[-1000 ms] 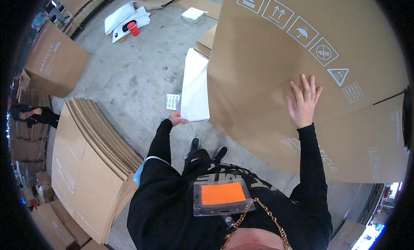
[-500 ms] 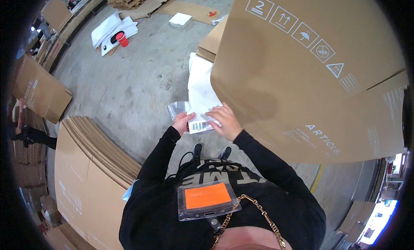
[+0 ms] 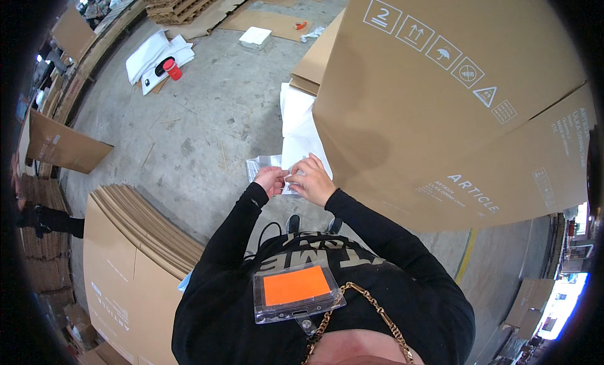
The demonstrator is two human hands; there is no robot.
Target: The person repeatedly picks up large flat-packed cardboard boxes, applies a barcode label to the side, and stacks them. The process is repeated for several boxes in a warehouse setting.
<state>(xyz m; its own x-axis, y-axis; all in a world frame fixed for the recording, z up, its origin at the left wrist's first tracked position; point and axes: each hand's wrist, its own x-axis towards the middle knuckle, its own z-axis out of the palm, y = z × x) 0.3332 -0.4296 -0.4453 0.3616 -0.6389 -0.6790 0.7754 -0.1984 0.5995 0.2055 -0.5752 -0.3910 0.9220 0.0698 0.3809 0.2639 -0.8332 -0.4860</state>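
Observation:
A long strip of white paper (image 3: 301, 123) hangs down beside a big brown carton (image 3: 402, 132), its lower end between my hands. My left hand (image 3: 270, 180) is closed on the paper's lower left edge, together with a clear plastic pouch (image 3: 259, 166) that sticks out beyond the fingers. My right hand (image 3: 313, 181) lies over the paper's lower end, thumb and fingertips pinched on it close to the left fingertips. Most of the printed label at that end is covered by my fingers.
Flat cardboard sheets (image 3: 148, 230) stand stacked at my left. Another person's dark-sleeved arm (image 3: 60, 222) shows behind them. On the concrete floor lie white sheets (image 3: 154, 53), a red cup-shaped item (image 3: 172, 69) and a white block (image 3: 255, 38). Wooden pallets (image 3: 182, 3) are at the back.
My right hand has moved left, from lying spread on the paper to a pinch beside my left fingertips. The barcode, plain before, is now mostly covered. The cardboard at far left has shifted.

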